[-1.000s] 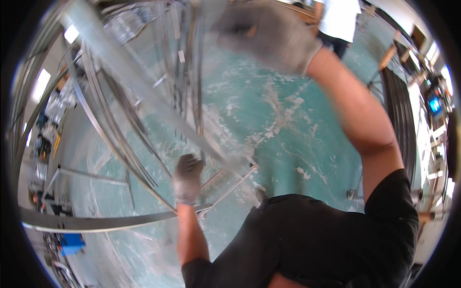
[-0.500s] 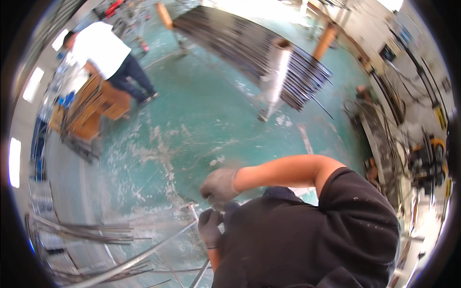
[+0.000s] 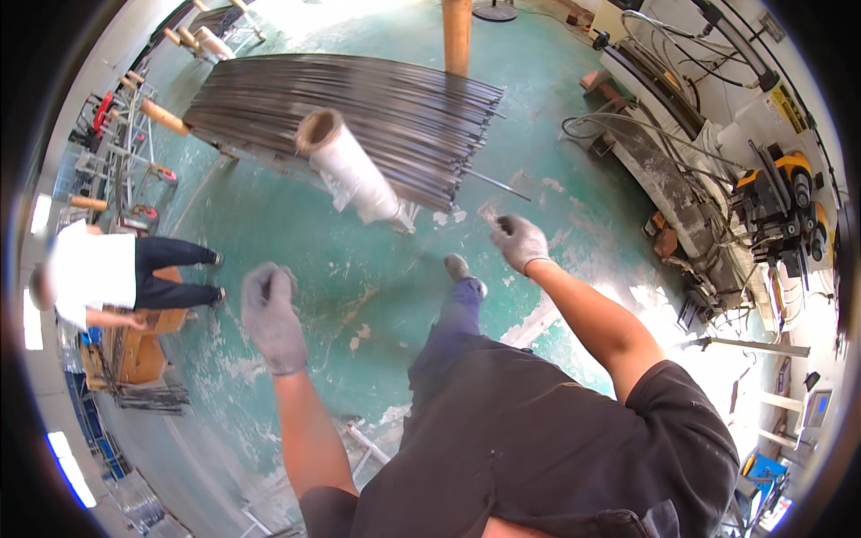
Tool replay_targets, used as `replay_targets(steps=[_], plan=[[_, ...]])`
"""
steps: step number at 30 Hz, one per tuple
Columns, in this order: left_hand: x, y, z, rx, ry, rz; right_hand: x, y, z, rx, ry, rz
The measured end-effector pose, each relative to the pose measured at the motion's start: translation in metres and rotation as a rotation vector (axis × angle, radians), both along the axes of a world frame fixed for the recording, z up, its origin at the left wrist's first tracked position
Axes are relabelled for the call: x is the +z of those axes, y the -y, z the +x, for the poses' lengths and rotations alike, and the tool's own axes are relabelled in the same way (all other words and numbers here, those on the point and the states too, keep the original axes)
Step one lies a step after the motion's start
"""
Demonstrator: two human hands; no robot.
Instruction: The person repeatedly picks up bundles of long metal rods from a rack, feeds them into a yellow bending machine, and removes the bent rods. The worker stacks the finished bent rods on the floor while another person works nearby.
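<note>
My left hand (image 3: 272, 318), in a grey work glove, hangs out to the left over the green floor. Its fingers are loosely bent with a gap by the thumb, and no object shows in them. On the other side my right hand (image 3: 522, 242), gloved alike, is held forward with half-curled fingers and nothing visible between them. Nearest to it is a rod (image 3: 496, 182) sticking out from a stack of dark metal bars (image 3: 359, 99). A roll of clear plastic film (image 3: 354, 170) stands upright before that stack. Neither hand touches these things.
At the left a person in a white shirt (image 3: 94, 278) stands beside cardboard boxes (image 3: 139, 359). Machinery with a long bed (image 3: 659, 188) and cables lines the right wall, near yellow-and-black power tools (image 3: 789, 188). A metal frame (image 3: 366, 441) lies low by my left arm.
My hands, close together by the metal frame before, have parted widely. My view has turned right, so the bar stack and film roll sit further left. The other person has straightened up.
</note>
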State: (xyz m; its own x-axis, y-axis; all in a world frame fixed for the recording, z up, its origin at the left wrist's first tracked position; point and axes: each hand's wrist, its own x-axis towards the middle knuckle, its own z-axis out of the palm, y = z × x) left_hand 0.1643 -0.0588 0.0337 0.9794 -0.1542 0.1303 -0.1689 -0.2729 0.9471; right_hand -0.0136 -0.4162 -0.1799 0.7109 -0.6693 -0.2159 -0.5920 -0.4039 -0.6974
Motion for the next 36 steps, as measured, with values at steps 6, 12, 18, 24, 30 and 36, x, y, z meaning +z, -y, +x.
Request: replay_targets(steps=[6, 12, 18, 24, 30, 36], plan=[[-0.008, 0.145, 0.157, 0.087, 0.343, 0.141, -0.092, 0.148, 0.024, -0.502, -0.368, 0.073], [-0.045, 0.249, 0.243, 0.160, 0.290, 0.403, -0.209, 0.207, 0.078, -0.505, -0.315, 0.354], [-0.032, 0.272, 0.247, 0.162, -0.013, 0.438, -0.212, 0.180, 0.184, -0.210, -0.264, 0.486], [-0.025, 0.293, 0.241, 0.306, 0.095, 0.618, -0.113, 0.182, 0.293, -0.015, -0.030, -0.159], [-0.032, 0.299, 0.249, 0.389, 0.111, 0.760, -0.107, 0.164, 0.372, 0.423, -0.239, -0.234], [-0.027, 0.321, 0.259, 0.422, 0.063, 0.740, -0.110, 0.178, 0.389, 0.531, -0.386, -0.102]])
